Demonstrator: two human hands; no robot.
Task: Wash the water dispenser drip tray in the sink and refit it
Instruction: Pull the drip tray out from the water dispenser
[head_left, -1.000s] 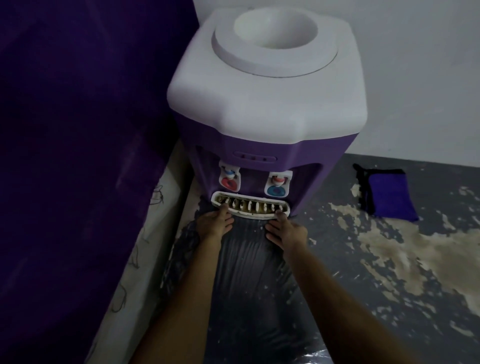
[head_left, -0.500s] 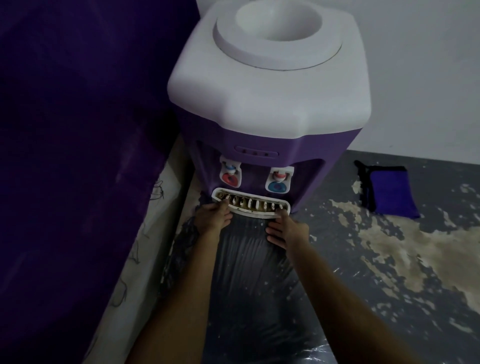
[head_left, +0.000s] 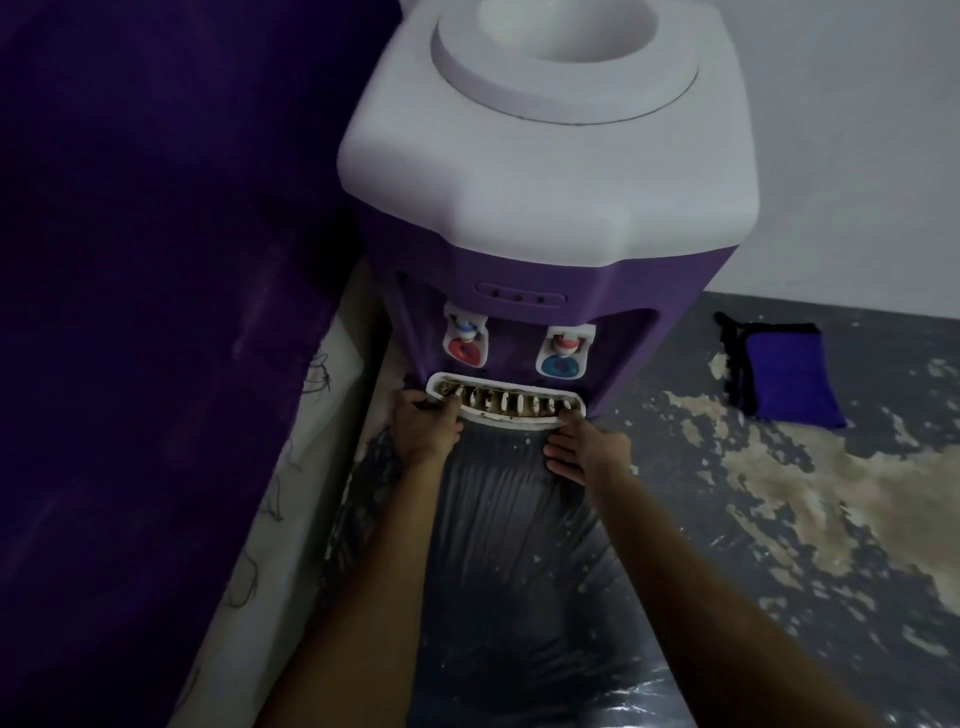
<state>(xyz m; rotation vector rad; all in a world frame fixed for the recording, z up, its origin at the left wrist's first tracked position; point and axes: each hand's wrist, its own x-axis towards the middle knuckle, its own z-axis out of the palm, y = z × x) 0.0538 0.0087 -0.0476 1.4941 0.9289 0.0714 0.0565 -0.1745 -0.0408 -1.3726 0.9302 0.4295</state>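
Observation:
A purple and white water dispenser (head_left: 545, 171) stands on a dark counter, with a red tap (head_left: 464, 349) and a blue tap (head_left: 561, 365) on its front. Below the taps sits the white slotted drip tray (head_left: 506, 404), grimy brown inside its slots. My left hand (head_left: 423, 428) grips the tray's left end, thumb on top of the grille. My right hand (head_left: 587, 447) holds the right end, with its thumb on the tray's rim and its other fingers below the front edge.
A dark plastic sheet (head_left: 519, 545) covers the counter in front of the dispenser. A folded blue cloth (head_left: 784, 379) lies at the right by the white wall. Purple fabric (head_left: 156, 260) fills the left side. The counter surface (head_left: 831, 499) is worn and patchy.
The view has moved closer to the dispenser. Both hands stay at the ends of the drip tray, which has hardly shifted.

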